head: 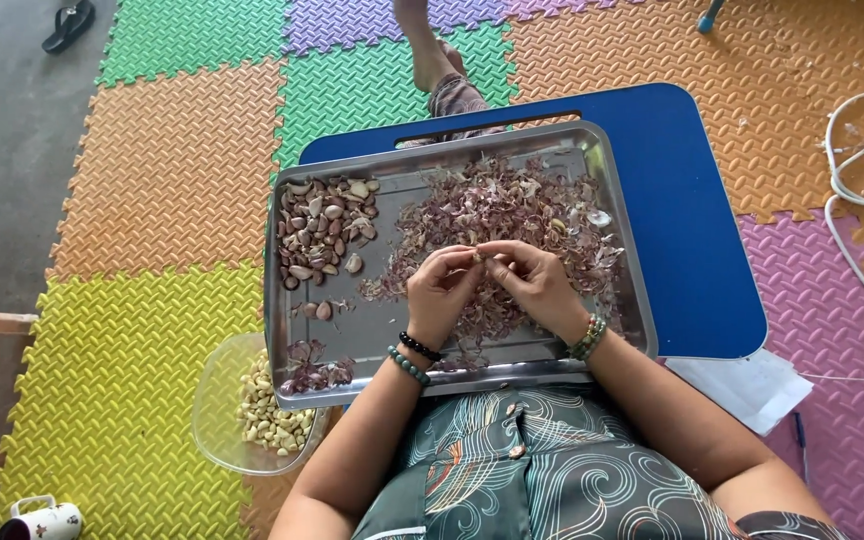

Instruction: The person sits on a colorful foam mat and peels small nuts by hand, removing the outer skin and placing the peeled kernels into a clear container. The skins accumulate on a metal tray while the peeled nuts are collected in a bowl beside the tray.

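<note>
A floor of foam mats [152, 180] in orange, green, yellow, purple and pink fills the view, seen from above. On it stands one low blue bench [692, 200], and on the bench lies one steel tray [282, 330], its near edge over the lap of a seated person. The tray holds three heaps: a wide drift of purple skins [512, 205] across its middle and right, one pile of unpeeled cloves [322, 225] at its far left corner, and a smaller clump of skins at its near left corner. Two or three loose cloves lie between the left heaps. Just left of the tray, partly under its corner, sits one clear bowl [214, 400] holding pale peeled cloves [267, 415]. One white cable [857, 200] coils at the right, one dark sandal [67, 25] lies at the far left, and one mug [42, 522] stands at the near left. The left hand [440, 290] and right hand [535, 282] meet over the middle of the tray; both grips are pinched nearly closed, fingertips together on one small clove [479, 256]
</note>
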